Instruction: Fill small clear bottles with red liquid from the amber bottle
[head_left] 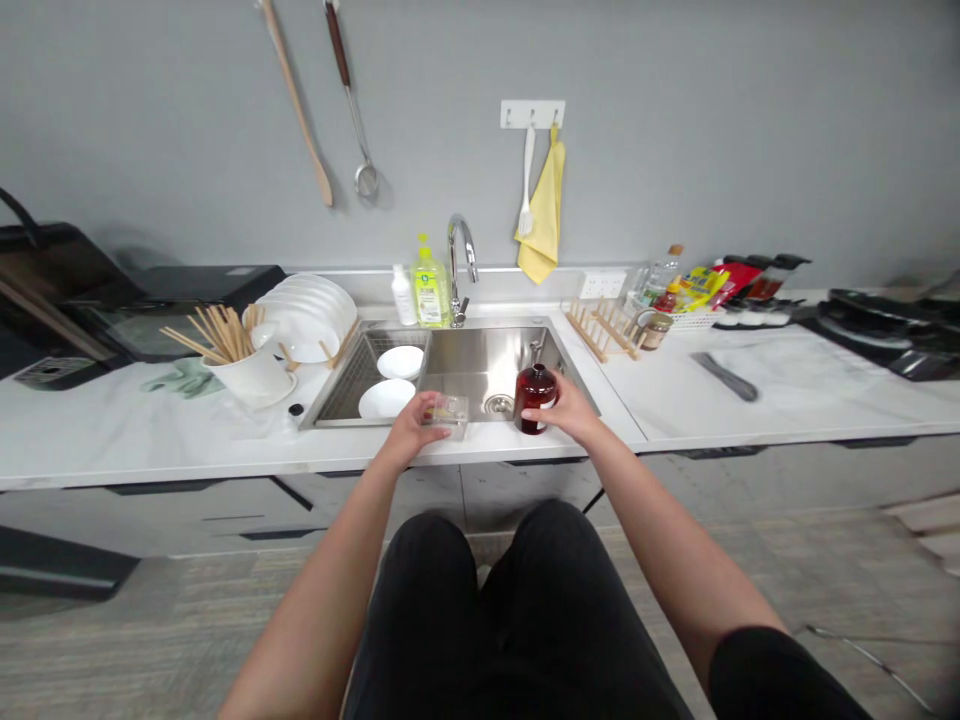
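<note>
My left hand (414, 431) is closed around the left side of a small clear plastic box (452, 414) at the sink's front edge. What lies inside the box is too small to make out. With my right hand (568, 409) I grip a dark red-brown bottle (531, 390) that has a pale label on its right side. It stands upright near the counter's front edge, partly in front of the basin. Behind both hands is the steel sink (472, 350). A drain (499, 404) shows between the box and the bottle.
White bowls (386, 399) sit in the rack on the sink's left. Behind the sink stand a chrome faucet (459, 262) and a yellow-green soap bottle (429, 290). Left are white plates (330, 300) and a chopstick holder (251, 378); right, a wooden rack (602, 330) and a jar (655, 331).
</note>
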